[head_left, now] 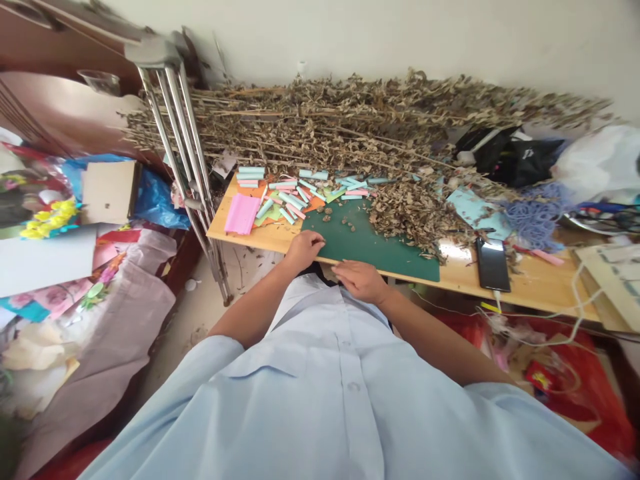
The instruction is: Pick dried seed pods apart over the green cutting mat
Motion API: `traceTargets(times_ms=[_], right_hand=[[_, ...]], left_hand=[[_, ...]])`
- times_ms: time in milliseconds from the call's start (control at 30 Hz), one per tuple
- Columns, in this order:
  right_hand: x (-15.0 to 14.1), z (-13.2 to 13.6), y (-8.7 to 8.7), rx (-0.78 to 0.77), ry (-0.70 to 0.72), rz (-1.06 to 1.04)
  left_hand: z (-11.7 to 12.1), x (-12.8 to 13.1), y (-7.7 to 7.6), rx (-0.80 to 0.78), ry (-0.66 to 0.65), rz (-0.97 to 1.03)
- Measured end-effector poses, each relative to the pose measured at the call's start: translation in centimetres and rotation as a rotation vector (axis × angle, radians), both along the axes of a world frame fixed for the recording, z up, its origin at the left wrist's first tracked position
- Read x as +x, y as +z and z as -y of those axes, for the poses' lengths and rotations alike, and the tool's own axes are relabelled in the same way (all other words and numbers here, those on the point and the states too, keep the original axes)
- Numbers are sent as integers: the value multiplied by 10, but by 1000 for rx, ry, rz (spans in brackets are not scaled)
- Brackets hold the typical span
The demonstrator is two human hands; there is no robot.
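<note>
My left hand (306, 249) is closed, with curled fingers at the near edge of a dark green mat (345, 240). A little to the right and nearer my body, my right hand (361, 280) is also closed, thumb and fingers together by the table's front edge. Whatever either hand may hold is too small or hidden to make out. Small brown crumpled bits (327, 215) lie on the mat beyond my left hand. A heap of dried leaves (410, 207) covers its right part. Rolled blue and pink papers (290, 199) lie at the back left beside a flat pink paper (241, 213).
Long dried plant stems (310, 120) stretch along the wall. Metal crutches (175, 127) lean at the table's left end. On the right are a phone (493, 263) with a cable, a light blue sheet (477, 208) and blue yarn (537, 212). A cluttered bed (145, 287) stands left.
</note>
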State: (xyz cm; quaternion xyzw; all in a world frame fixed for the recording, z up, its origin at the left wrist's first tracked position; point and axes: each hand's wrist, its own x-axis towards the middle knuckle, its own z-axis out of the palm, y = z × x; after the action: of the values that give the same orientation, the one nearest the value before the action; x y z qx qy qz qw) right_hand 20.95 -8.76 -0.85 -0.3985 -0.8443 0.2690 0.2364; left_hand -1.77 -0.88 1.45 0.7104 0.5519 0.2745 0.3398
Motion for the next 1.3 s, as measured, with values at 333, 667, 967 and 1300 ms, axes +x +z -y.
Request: traceTargets(times_ms=[333, 667, 967, 1300], right_hand=[[-23, -81, -4, -635, -645, -636], [-18, -84, 5, -845, -632, -803], [-18, -82, 5, -826, -630, -830], [-19, -81, 3, -807, -609, -780]], left_hand=[[-23, 32, -4, 161, -189, -136], [-20, 33, -17, -36, -79, 170], [-23, 34, -20, -65, -61, 170], [-20, 35, -19, 5, -58, 116]])
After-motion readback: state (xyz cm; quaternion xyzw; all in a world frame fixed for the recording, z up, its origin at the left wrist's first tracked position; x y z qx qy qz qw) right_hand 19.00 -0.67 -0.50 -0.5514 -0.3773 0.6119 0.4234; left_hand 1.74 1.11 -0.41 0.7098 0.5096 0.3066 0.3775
